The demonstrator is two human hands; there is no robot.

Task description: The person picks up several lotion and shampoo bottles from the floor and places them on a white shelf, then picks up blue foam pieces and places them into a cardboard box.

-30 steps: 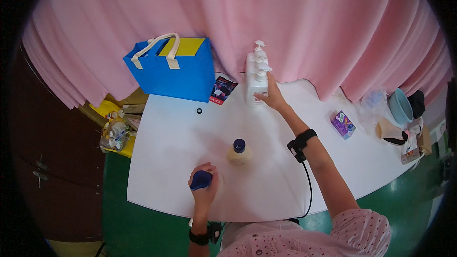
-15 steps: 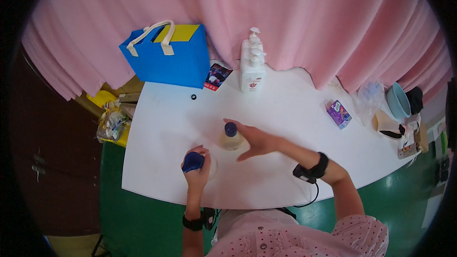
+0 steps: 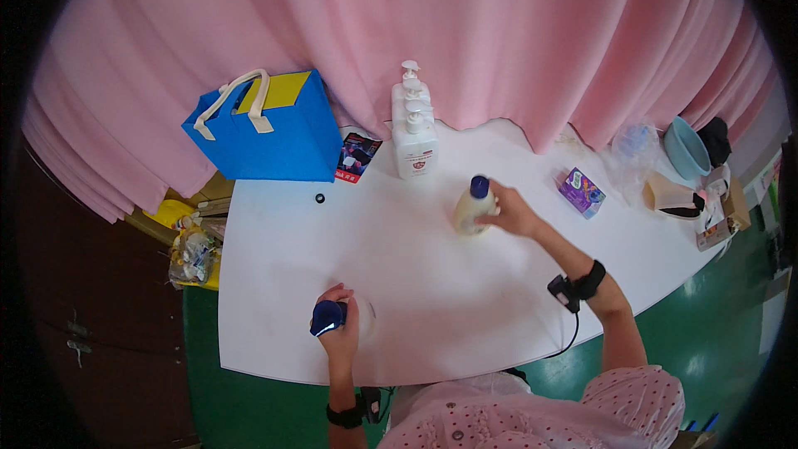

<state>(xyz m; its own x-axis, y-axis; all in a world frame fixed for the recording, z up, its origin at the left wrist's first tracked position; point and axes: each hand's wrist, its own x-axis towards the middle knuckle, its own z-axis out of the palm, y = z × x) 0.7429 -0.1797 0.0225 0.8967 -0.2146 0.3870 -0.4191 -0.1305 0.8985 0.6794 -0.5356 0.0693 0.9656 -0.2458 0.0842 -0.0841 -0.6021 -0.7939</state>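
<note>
My right hand (image 3: 514, 214) is closed around a cream-coloured bottle (image 3: 467, 214) with a dark blue cap, held over the middle of the white table (image 3: 283, 266). The bottle leans slightly; whether its base touches the table I cannot tell. Near the table's front edge, my left hand (image 3: 339, 344) grips the top of a pale bottle (image 3: 366, 321) with a glossy dark blue nozzle head (image 3: 327, 317). Most of that bottle's body is hidden beneath the hand. Each wrist wears a black strap with a small device.
Along the pink curtain (image 3: 490, 41) stand a blue bag (image 3: 274, 145), a dark card (image 3: 357, 156) and white pump bottles (image 3: 416, 156) in a row. A small black ring (image 3: 320, 198) lies left. Rightward are a purple box (image 3: 581, 193), a plastic bag (image 3: 633, 150) and a blue basin (image 3: 687, 148).
My right hand, spread beside the capped bottle earlier, has closed on it and carried it away to the right. My left hand keeps its grip; the whole view has shifted a little.
</note>
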